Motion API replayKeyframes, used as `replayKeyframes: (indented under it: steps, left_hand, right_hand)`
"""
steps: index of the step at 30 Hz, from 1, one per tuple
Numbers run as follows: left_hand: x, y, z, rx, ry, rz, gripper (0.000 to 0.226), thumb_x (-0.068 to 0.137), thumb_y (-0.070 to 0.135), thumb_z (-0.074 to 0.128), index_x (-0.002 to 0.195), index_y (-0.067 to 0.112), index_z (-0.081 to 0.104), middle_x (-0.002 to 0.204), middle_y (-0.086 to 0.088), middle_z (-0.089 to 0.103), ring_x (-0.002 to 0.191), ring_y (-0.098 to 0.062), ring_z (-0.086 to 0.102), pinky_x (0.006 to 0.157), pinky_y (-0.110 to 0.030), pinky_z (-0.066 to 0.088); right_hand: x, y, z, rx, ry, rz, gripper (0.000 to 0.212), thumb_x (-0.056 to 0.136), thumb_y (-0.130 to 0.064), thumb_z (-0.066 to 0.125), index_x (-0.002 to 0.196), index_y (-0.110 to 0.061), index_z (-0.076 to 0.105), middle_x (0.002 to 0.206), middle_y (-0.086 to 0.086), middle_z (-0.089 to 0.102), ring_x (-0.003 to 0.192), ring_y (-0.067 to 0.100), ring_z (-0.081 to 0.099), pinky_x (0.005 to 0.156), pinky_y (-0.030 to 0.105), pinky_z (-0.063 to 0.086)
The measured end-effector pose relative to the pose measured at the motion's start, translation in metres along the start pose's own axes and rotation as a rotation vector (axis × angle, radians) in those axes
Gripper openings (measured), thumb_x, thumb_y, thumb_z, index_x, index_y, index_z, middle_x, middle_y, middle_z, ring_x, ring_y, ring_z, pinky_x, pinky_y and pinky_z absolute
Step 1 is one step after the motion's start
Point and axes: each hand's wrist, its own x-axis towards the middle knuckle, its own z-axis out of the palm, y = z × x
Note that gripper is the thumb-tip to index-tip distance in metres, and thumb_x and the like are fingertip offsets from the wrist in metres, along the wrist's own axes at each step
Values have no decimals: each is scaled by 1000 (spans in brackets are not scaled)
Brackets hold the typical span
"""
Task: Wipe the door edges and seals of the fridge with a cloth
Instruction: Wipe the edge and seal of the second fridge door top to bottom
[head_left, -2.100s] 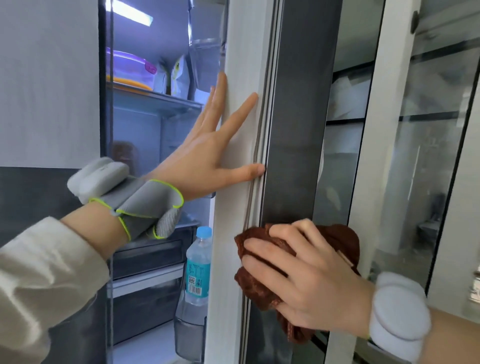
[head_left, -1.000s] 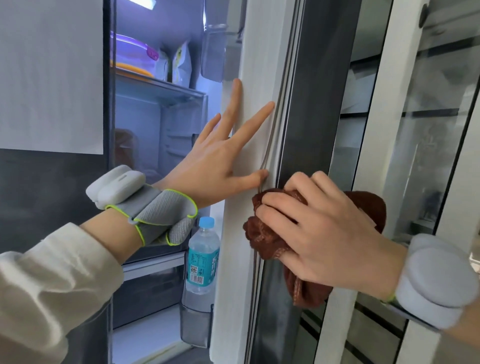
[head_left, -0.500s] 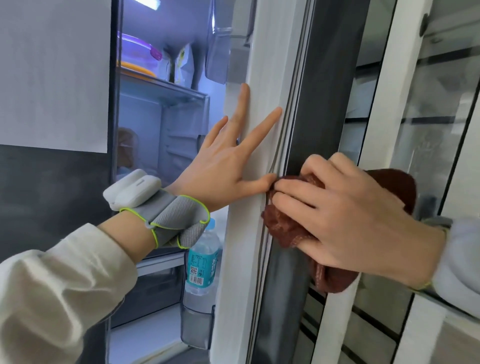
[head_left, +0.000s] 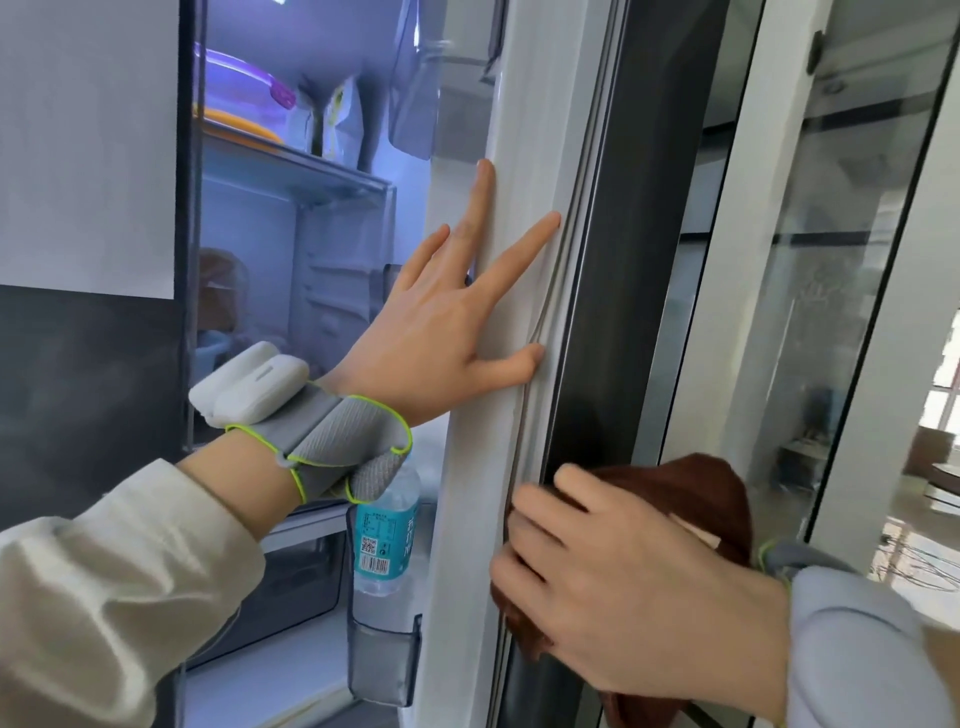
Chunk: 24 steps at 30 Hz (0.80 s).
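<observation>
- The right hand (head_left: 639, 597) has its fingers curled over a bunched dark brown terry cloth (head_left: 691, 493), pressing it against the door edge low in the view
- The fingertips (head_left: 524, 506) reach the grey rubber seal strip (head_left: 563, 291), a thin ridge that runs up the door; the cloth covers the dark band just right of it
- The left hand (head_left: 441, 332) lies flat on the tall white inner edge of the open fridge door (head_left: 467, 519), fingers straight and spread wide, holding nothing
- Its thumb tip touches the seal strip above the cloth, and its index fingertip touches it higher up
- A grey fabric strap with lime green piping and a white plastic block (head_left: 249, 389) wraps the left wrist; a pale sleeve covers the forearm
- What has changed: half a second ago the cloth was up beside the left thumb; now it sits well below that thumb, so the right hand has slid down the seal. A second before that it was climbing, so the stroke has reversed
- My reading: this middle stretch of the seal is being scrubbed up and down while the left hand steadies the door; the stretch above the left hand and the lowest part appear yet to be wiped
- Left of the door edge, the lit fridge interior shows a clear plastic water bottle with a blue label (head_left: 387, 530) standing in a smoky door bin (head_left: 384, 660)
- Higher up, a glass shelf (head_left: 291, 166) carries a lidded purple and orange container (head_left: 239, 104)
</observation>
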Motion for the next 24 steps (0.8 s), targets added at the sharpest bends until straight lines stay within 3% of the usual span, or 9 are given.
replayKeyframes:
  steps: [5, 10, 16, 21, 24]
  left_hand:
    - [0, -1, 2, 26, 2, -6, 77, 80, 51, 45, 147, 24, 20, 154, -23, -4, 122, -23, 30, 110, -30, 6]
    - [-1, -5, 3, 28, -30, -19, 76, 82, 54, 42, 148, 27, 16, 154, -21, -7, 137, -27, 27, 111, -25, 0]
    - [0, -4, 2, 27, -43, -29, 75, 82, 58, 41, 147, 30, 16, 155, -19, -9, 125, -31, 43, 110, -18, -5]
    - [-1, -4, 4, 19, -28, -31, 76, 81, 61, 39, 147, 32, 15, 155, -17, -11, 141, -27, 19, 112, -25, -4]
    - [-1, -6, 5, 31, -30, -23, 77, 80, 63, 37, 147, 33, 13, 154, -16, -13, 142, -28, 15, 112, -28, -1]
  right_hand:
    - [2, 28, -5, 93, 72, 86, 36, 84, -45, 38, 82, -18, 61, 71, -2, 62, 76, 22, 46, 67, 35, 26]
    - [3, 52, -8, 55, 220, 206, 39, 88, -44, 37, 85, -14, 62, 78, 2, 64, 82, 25, 45, 70, 37, 30]
    - [-7, 16, 9, 96, 171, 151, 34, 84, -41, 43, 87, -14, 64, 84, 4, 65, 77, 25, 50, 67, 37, 31]
    - [-11, -2, 23, 157, 128, 71, 34, 80, -41, 44, 92, -16, 65, 86, 0, 66, 79, 22, 52, 70, 34, 30]
    - [-8, 15, 13, 122, 193, 47, 32, 80, -40, 50, 91, -14, 65, 84, 1, 65, 77, 23, 50, 67, 34, 31]
